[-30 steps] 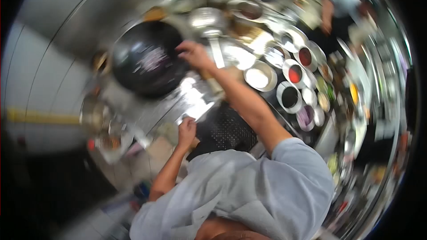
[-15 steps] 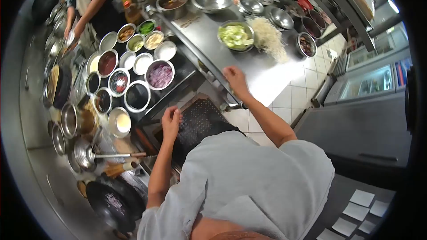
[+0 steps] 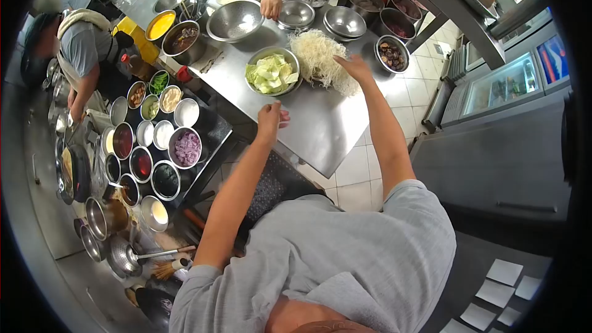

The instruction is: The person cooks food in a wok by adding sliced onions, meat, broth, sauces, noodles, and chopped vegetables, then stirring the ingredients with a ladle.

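At the right edge of a heap of pale thin noodles (image 3: 317,55) on the steel table (image 3: 311,139), my right hand (image 3: 354,69) reaches in with fingers extended; whether it grips any strands cannot be made out. My left hand (image 3: 270,120) hovers by the table's near edge, just below a metal bowl of cut cabbage (image 3: 272,73). Its fingers are curled, and a small pinkish patch shows beside them, too small to name.
Sauce and ingredient bowls, including chopped purple onion (image 3: 187,148), fill the black counter at left. A ladle (image 3: 151,254) and wok (image 3: 154,305) are lower left. One co-worker (image 3: 83,49) stands upper left; another person's hand (image 3: 271,4) is over the far bowls. A fridge (image 3: 499,86) is at right.
The view has turned from the wok to the steel table. My right hand has come to the noodles, my left hand near the cabbage bowl. Another person's hand has appeared at the table's far side.
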Tool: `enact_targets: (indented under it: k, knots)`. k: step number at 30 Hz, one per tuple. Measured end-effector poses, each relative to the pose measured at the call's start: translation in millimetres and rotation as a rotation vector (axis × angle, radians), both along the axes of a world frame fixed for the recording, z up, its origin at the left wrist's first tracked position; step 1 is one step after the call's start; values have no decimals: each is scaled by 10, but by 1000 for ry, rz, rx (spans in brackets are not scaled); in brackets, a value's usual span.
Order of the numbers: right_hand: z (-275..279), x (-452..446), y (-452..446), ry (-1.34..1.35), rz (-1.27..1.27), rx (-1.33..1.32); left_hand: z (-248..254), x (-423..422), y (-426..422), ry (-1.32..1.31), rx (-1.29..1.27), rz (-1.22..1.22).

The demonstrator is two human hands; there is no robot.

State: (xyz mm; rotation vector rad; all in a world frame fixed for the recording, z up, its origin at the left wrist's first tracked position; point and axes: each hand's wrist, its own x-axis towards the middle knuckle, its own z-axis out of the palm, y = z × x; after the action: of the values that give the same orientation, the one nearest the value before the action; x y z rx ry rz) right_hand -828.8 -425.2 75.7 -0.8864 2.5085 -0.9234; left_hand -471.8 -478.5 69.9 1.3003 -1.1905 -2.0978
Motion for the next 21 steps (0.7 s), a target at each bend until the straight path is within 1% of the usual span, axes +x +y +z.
enact_targets:
  k: [2,3,4,5,6,8,9,11,12,14,15,17,18,20,21]
  knots:
    - [-53,-25,-108,5,96,133,-80,-127,107,3,21,0]
    - [79,49,-105,2,96,131,-140,-193,141,9,42,2]
    - [386,209,-46,-66,154,128,-204,-261,161,15,44,15]
    - [560,300,-3,-132,213,125,-220,-329,181,13,43,17]
    - [492,282,-2,-133,218,124,-222,-398,199,18,47,18]
    - [325,254,-21,-229,219,-238,-258,-524,213,24,48,27]
    - [383,285,-6,-231,225,-239,-303,-589,198,45,67,0]
    - [577,365,64,-551,167,-267,-386,-719,175,66,86,-23]
    - [569,354,75,-550,169,-266,-426,-796,165,65,100,-16]
    - [557,299,105,-677,124,-270,-507,-933,180,69,114,-9]
    - [532,274,121,-675,125,-271,-514,-995,184,86,124,-2]
    - [469,245,160,-792,108,-329,-528,-1111,187,103,133,4]
    - [480,246,192,-792,108,-330,-509,-1162,199,121,145,37]
    - [489,248,281,-978,67,-409,-480,-1240,194,134,157,66]
    - [539,260,338,-978,61,-413,-528,-1304,164,160,161,86]
